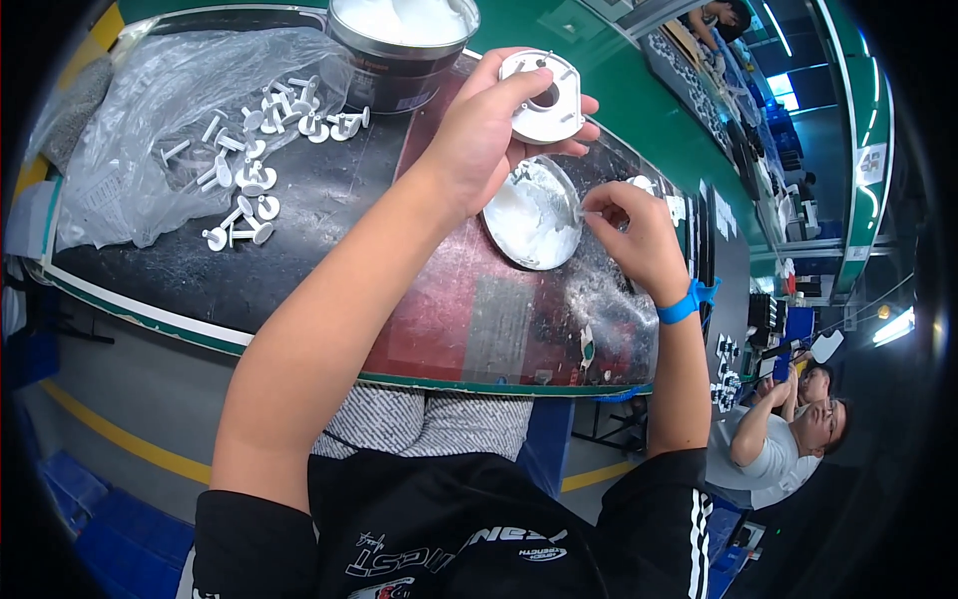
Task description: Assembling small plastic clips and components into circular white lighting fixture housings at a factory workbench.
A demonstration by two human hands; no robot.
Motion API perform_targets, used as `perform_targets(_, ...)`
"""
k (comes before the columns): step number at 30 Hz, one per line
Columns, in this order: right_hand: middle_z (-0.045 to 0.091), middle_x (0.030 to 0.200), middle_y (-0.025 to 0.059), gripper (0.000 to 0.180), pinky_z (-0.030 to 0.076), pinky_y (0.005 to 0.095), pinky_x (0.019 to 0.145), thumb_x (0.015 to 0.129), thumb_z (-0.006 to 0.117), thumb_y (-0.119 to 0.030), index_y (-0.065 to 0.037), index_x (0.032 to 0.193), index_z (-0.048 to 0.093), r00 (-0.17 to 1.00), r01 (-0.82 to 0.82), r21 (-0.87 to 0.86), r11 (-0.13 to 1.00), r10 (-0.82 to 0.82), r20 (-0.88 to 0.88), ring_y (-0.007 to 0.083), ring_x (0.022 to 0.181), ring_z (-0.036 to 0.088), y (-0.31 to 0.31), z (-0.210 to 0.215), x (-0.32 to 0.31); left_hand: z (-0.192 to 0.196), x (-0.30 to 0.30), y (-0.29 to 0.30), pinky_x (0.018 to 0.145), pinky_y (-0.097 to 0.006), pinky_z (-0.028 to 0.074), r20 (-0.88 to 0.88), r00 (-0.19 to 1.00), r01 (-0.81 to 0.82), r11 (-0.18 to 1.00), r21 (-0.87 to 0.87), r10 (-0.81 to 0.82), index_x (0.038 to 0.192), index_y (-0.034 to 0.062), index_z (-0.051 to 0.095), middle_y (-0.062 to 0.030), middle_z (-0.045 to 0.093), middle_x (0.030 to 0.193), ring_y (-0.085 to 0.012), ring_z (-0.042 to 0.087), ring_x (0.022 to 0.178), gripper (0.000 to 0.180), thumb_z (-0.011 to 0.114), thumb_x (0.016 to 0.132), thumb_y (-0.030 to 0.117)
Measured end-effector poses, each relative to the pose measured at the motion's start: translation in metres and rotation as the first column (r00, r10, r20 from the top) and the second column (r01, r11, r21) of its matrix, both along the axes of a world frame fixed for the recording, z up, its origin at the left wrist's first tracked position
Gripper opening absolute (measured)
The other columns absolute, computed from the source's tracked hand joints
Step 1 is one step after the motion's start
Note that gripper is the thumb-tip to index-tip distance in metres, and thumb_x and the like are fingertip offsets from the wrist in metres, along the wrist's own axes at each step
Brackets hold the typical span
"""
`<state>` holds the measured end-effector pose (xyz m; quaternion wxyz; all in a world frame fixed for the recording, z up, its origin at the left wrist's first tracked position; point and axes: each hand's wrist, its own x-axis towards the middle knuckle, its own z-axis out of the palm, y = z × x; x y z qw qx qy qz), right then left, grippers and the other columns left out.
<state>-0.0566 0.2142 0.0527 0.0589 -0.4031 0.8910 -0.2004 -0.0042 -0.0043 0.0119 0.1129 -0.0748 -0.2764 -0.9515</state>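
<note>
My left hand (489, 125) grips a white round plastic part (555, 122) with a hole in its middle and small posts on its face. The thumb presses on that face and the fingers curl behind it. Below the part lies a round, shallow metal lid (513, 257) smeared with white paste (551, 222). At the lid's right edge is my right hand (639, 240), thumb and forefinger pinched together. What the pinch holds, if anything, is too small to make out. A blue band (681, 308) circles my right wrist.
A dark metal tub (384, 72) of white paste stands at the far edge. To its left, several white plastic stemmed discs (254, 178) spill from a clear plastic bag (115, 185). White smears mark the dark and red tabletop (424, 334). Other people (788, 439) sit at right.
</note>
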Motion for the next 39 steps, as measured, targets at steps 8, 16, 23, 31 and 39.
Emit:
perform_targets(8, 0.067, 0.081, 0.0073, 0.015, 0.050, 0.0258, 0.067, 0.080, 0.069, -0.001, 0.001, 0.095, 0.066, 0.997, 0.076, 0.009, 0.997, -0.076, 0.022, 0.0134, 0.072, 0.063, -0.002, 0.000, -0.004, -0.001, 0.000, -0.001, 0.072, -0.039, 0.060, -0.003, 1.000, -0.003, 1.000, -0.017, 0.003, 0.121, 0.0027, 0.035, -0.0267, 0.065, 0.105, -0.0335, 0.070, 0.086, 0.027, 0.046, 0.099, 0.016)
perform_targets(16, 0.066, 0.077, 0.0080, 0.015, 0.050, 0.0264, 0.065, 0.081, 0.068, -0.004, 0.001, 0.095, 0.066, 0.996, 0.086, 0.059, 0.995, -0.087, 0.009, 0.0137, 0.069, 0.062, -0.009, 0.003, -0.008, 0.000, 0.000, 0.000, 0.072, -0.039, 0.060, 0.007, 1.000, 0.003, 1.000, 0.000, -0.003, 0.121, 0.0021, 0.035, -0.0271, 0.064, 0.105, -0.0344, 0.070, 0.086, 0.027, 0.045, 0.099, 0.015)
perform_targets(23, 0.068, 0.075, 0.0156, 0.016, 0.053, 0.0324, 0.067, 0.077, 0.067, -0.007, 0.002, 0.090, 0.065, 0.998, 0.068, 0.064, 0.996, -0.068, -0.009, 0.0250, 0.069, 0.068, -0.015, 0.004, -0.011, 0.001, 0.002, -0.001, 0.079, -0.043, 0.058, 0.049, 0.999, 0.005, 1.000, -0.015, -0.004, 0.121, 0.0016, 0.041, -0.0300, 0.062, 0.112, -0.0377, 0.067, 0.097, 0.026, 0.045, 0.099, 0.016)
perform_targets(31, 0.068, 0.074, 0.0157, 0.016, 0.053, 0.0326, 0.066, 0.078, 0.068, -0.007, 0.002, 0.091, 0.066, 0.996, 0.088, 0.046, 0.995, -0.089, -0.001, 0.0248, 0.068, 0.068, -0.014, 0.003, -0.013, 0.002, 0.002, -0.001, 0.080, -0.043, 0.058, 0.070, 0.998, 0.008, 1.000, -0.010, -0.008, 0.121, 0.0016, 0.042, -0.0291, 0.063, 0.112, -0.0380, 0.067, 0.097, 0.025, 0.044, 0.100, 0.015)
perform_targets(39, 0.066, 0.074, 0.0068, 0.016, 0.047, 0.0265, 0.061, 0.083, 0.068, -0.006, 0.001, 0.098, 0.066, 0.987, 0.135, -0.039, 0.990, -0.131, 0.093, 0.0106, 0.065, 0.057, -0.005, 0.000, -0.018, -0.001, -0.002, -0.001, 0.073, -0.040, 0.060, 0.052, 0.999, 0.016, 1.000, 0.014, -0.016, 0.121, 0.0026, 0.038, -0.0266, 0.064, 0.107, -0.0333, 0.070, 0.088, 0.026, 0.045, 0.099, 0.015)
